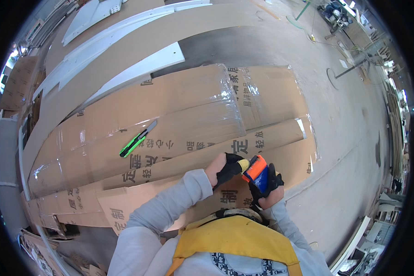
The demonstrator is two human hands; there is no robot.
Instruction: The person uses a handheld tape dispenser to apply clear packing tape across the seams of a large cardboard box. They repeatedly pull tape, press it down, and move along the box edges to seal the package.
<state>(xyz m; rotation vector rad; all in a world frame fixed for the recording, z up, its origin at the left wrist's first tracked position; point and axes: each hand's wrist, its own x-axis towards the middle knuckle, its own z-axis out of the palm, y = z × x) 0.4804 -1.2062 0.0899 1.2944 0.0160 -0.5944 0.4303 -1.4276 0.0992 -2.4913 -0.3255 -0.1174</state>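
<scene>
My right hand point(270, 184), in a black glove, grips an orange and blue tape dispenser point(257, 172). My left hand point(229, 169) wears a black glove with pale yellow fingertips, closed on the dispenser's left side; the exact hold is partly hidden. Beneath both hands lies a long package wrapped in brown cardboard point(186, 127), with overlapping sheets, clear packing tape and printed writing. A green and black utility knife point(138, 139) rests on the cardboard left of my hands, its blade extended.
Beyond the package lie white panels point(151, 63) and a long brown strip of board point(131, 38). A metal stand point(350, 69) is on the concrete floor point(345, 138) at the right. Stacked boards point(396, 134) line the right side. A yellow apron point(234, 238) covers my front.
</scene>
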